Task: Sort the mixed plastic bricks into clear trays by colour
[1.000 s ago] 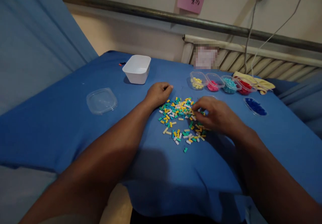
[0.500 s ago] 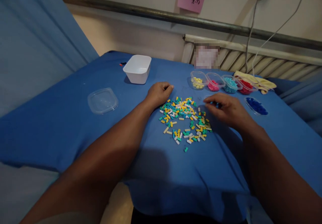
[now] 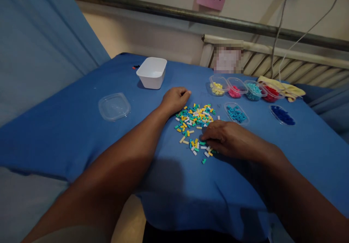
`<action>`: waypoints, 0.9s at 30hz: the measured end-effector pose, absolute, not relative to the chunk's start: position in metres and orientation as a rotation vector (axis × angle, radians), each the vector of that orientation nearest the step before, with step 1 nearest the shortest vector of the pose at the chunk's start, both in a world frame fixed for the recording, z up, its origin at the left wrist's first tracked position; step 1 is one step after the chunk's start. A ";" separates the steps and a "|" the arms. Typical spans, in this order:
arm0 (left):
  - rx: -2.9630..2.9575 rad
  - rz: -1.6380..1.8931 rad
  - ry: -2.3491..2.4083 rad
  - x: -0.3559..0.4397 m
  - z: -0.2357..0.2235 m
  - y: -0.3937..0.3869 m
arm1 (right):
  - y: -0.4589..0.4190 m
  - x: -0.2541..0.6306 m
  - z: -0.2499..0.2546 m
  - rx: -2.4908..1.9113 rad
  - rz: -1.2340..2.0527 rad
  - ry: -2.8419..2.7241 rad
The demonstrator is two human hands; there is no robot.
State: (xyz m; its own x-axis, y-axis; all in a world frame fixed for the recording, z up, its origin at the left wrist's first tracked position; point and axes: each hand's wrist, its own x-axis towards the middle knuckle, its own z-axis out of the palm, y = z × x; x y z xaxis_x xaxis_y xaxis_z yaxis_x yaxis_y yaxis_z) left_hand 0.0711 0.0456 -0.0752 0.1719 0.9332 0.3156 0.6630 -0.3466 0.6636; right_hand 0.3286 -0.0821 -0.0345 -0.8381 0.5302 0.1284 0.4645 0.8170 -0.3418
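A loose pile of small bricks (image 3: 194,119) in teal, yellow and white lies on the blue table cloth (image 3: 81,134). My left hand (image 3: 174,99) rests at the pile's upper left edge with its fingers curled in; nothing shows in them. My right hand (image 3: 226,138) lies palm down over the pile's lower right part, fingertips pressed together on the bricks there. What they hold, if anything, is hidden. Just beyond the right hand sits a clear lid with blue bricks (image 3: 236,113).
A white tub (image 3: 152,72) stands at the back left, a clear lid (image 3: 114,106) nearer. Clear cups hold yellow (image 3: 217,88), pink (image 3: 235,91), teal (image 3: 253,91) and red (image 3: 270,93) bricks. Dark blue bricks (image 3: 282,114) lie right, a yellow cloth (image 3: 283,88) behind.
My right hand went from the pile to the lid with blue bricks, then came back down onto the pile's lower right. The left hand stayed put. The view shifted slightly.
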 end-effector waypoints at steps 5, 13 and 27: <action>2.070 0.997 1.504 0.072 -0.075 0.044 | -0.087 0.327 -0.030 -0.871 0.460 -2.723; 2.084 0.996 1.500 0.072 -0.076 0.044 | -0.097 0.299 -0.033 -0.491 0.585 -2.674; 2.109 1.002 1.465 0.073 -0.078 0.044 | -0.083 0.327 -0.035 -0.764 0.449 -2.632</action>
State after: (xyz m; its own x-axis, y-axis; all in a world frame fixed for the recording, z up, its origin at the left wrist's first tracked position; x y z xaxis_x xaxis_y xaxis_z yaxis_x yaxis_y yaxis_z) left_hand 0.0726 0.0442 -0.0784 0.2008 0.9201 0.3364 0.6471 -0.3824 0.6596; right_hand 0.3265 -0.0829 -0.0352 -0.7879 0.5617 0.2523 0.4464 0.8033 -0.3943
